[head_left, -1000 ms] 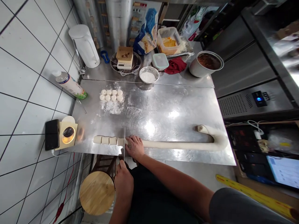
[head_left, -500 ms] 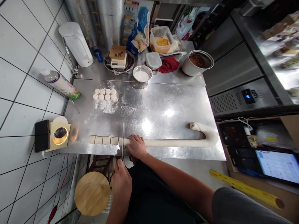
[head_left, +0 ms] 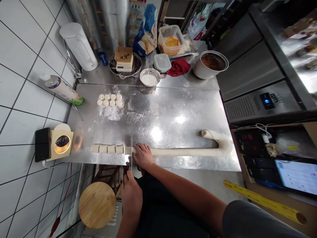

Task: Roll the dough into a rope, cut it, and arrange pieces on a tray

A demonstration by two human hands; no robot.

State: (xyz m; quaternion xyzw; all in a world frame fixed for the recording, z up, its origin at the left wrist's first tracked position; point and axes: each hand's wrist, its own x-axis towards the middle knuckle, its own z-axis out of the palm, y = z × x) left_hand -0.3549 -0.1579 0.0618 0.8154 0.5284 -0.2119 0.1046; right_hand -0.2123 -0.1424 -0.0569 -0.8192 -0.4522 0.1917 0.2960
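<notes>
Left hand point(head_left: 132, 195): fingers curled around the knife point(head_left: 132, 158), just off the near edge of the steel surface point(head_left: 178, 102). Blade lies across the dough roll point(head_left: 183, 152), right beside the right hand point(head_left: 143, 155). Right hand: fingers close together, laid over the roll; can't tell if the thumb pinches it. Roll runs along the near edge, doubles back at the near right corner, free end pointing left. Cut pieces point(head_left: 111, 149) lined up left of the blade toward the near left corner; can't tell if the one at the blade is severed. Eight small lumps point(head_left: 113, 97) in two rows nearer the far left corner
</notes>
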